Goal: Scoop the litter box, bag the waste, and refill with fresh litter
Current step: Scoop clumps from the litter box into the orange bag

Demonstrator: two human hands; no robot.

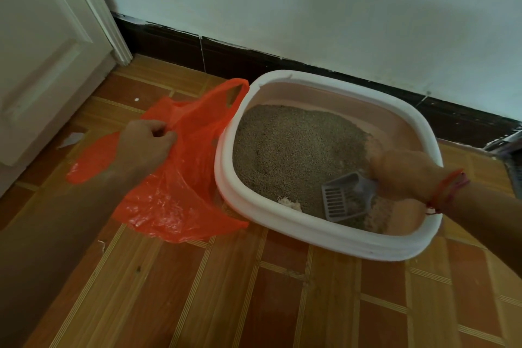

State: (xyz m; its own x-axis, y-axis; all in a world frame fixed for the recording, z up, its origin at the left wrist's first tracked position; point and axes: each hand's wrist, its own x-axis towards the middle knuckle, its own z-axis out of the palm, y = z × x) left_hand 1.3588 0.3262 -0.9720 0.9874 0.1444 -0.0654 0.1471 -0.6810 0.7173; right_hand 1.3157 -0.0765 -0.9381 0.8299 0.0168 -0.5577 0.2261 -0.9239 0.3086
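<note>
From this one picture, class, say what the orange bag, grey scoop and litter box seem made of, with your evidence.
Orange bag: thin glossy plastic film; it crinkles and shines. Grey scoop: rigid matt plastic, seemingly moulded; clean slots. Litter box: probably hard smooth plastic; rounded white rim, pink wall.

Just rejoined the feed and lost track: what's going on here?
A person is scooping a litter box on the floor. The right hand holds a grey scoop down in the litter. The left hand pinches an orange bag beside the box. A pale clump lies in the litter by the scoop.
</note>
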